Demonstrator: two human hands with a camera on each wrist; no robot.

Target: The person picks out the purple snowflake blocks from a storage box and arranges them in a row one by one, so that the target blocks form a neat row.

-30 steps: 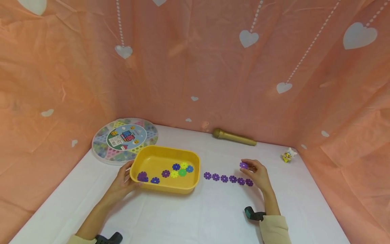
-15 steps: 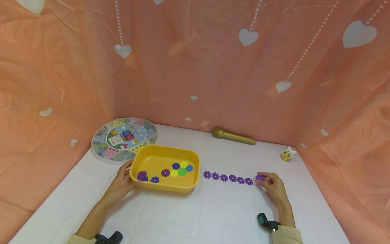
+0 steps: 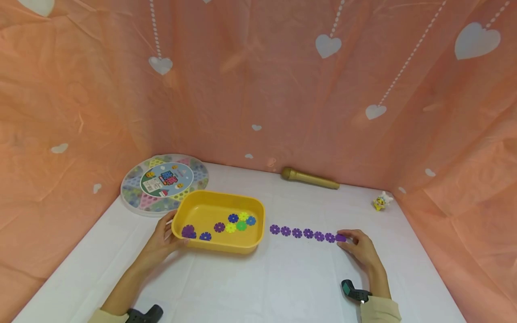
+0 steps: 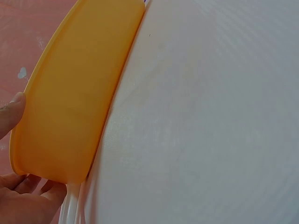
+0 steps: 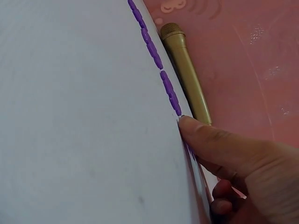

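My right hand [image 3: 363,249] pinches a purple snowflake disc [image 3: 341,237] between thumb and fingers, at the right end of a row of several purple discs [image 3: 296,233] lying flat on the white cloth. In the right wrist view the thumb [image 5: 205,133] covers most of that disc. My left hand [image 3: 161,242] grips the left end of a yellow plastic tray [image 3: 226,246], thumb over the rim and fingers below it. Inside the tray lie several discs: purple, dark blue, a lighter blue disc [image 3: 250,220], a green disc [image 3: 241,225] and yellow ones.
A round game board [image 3: 133,193] with a printed label lies behind the tray at left. Along the back edge rests a gold toy microphone [image 3: 311,178]. A small yellow-and-white figurine [image 3: 381,201] stands at the back right. A pink heart-patterned cloth hangs around the table.
My right hand carried the purple disc rightward and down from above the row, then slightly left against its right end. The left hand keeps its grip on the tray.
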